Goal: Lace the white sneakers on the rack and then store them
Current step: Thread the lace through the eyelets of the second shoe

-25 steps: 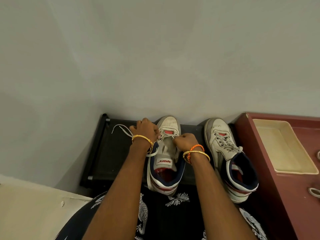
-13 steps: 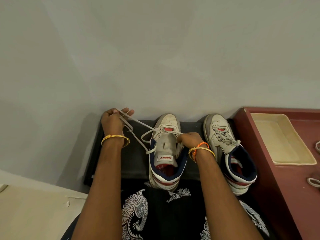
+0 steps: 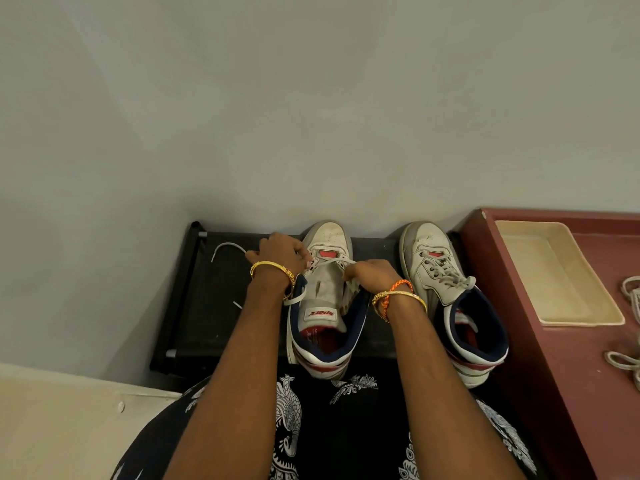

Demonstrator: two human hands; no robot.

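Fingers of our left hand [image 3: 278,252] are curled around the white lace [image 3: 332,262] at the near-wall end of the left sneaker [image 3: 325,292]; a loose length of that lace arcs out past the hand, away from the sneaker, over the black rack [image 3: 207,299]. Our right hand [image 3: 369,273] pinches the lace on the sneaker's other side, fingers bent tight at the eyelet row. Between our hands the lace runs across the tongue, just behind the red patch. That sneaker stands on the rack, toe to the wall, heel toward us, its tongue standing free. Beside it, on the side of our right hand, the second sneaker [image 3: 446,292] sits laced on the same rack. Beyond that one, further from the left sneaker, a cream tray [image 3: 554,271] lies on a maroon surface [image 3: 568,375].
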